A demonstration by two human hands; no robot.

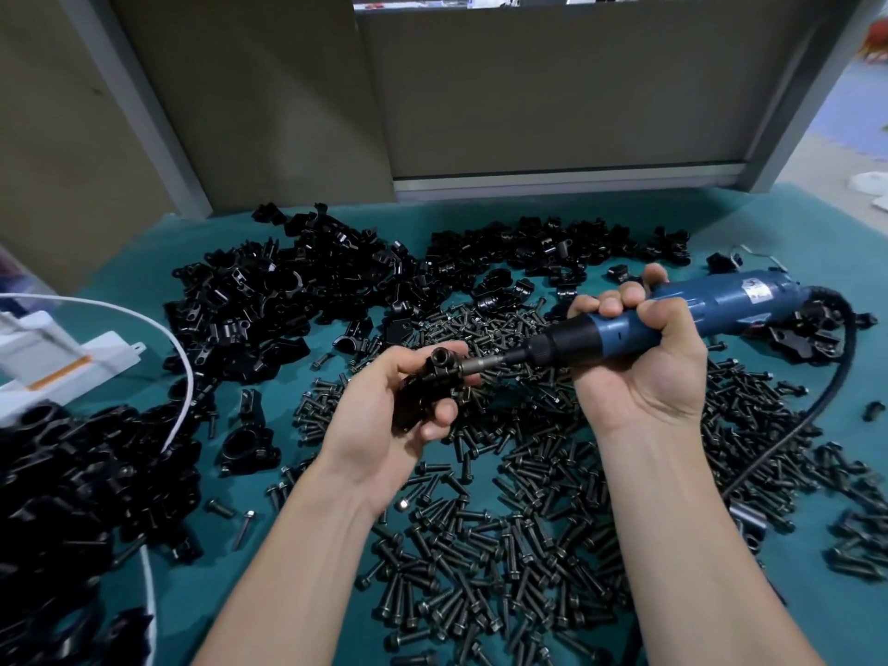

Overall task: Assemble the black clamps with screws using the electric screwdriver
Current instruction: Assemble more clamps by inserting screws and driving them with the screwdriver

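At frame centre the left hand (384,406) grips a black clamp (427,384); the right hand (639,348) is wrapped around the blue screwdriver (672,312), bit at the clamp's screw. A tilted bit could slip off or cross-thread.

Single view only: head-mounted, wide-angle. It sits above the near side of the teal-covered bench (749,223), facing forward and pitched steeply down. Range is close: both bare forearms (298,560) enter from the bottom edge, and the left hand (384,415) and right hand (639,367) land near frame centre. The bench fills the lower two thirds. The grey partition panel (552,88) at its far edge fills the top. Lens distortion is strong and straight edges lean toward the corners. A strip of pale floor (845,137) shows at upper right.
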